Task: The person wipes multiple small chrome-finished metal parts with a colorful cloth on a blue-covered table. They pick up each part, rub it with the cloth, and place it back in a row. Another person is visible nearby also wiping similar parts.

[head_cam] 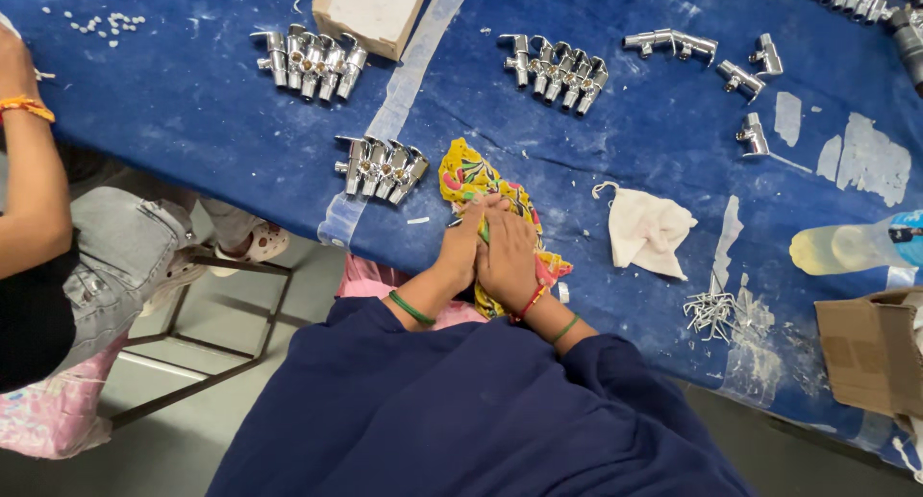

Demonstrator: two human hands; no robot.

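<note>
Pressing together at the table's near edge, the left hand (460,252) and right hand (508,259) clamp a yellow patterned cloth (468,175), likely wiping a small part hidden inside. Beyond lie a white rag (646,230) and rows of chrome taps (381,166); judging by this, the next move calls for turning the part within the cloth.

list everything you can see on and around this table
shiny metal tap fittings: four neat clusters plus loose ones at right and top right, silver, on the table
blue table cover: one, dusty, patched with tape
yellow patterned cloth: one, under both hands
white rag: one, right of the hands
cardboard boxes: two, brown, top centre and right edge
small metal clips: one pile, silver, near the front edge
plastic bottle: one, yellowish, lying at right
white beads: scattered, top left
seated co-worker: one, at left
left hand: pressed on the cloth
right hand: pressed on the cloth
</note>
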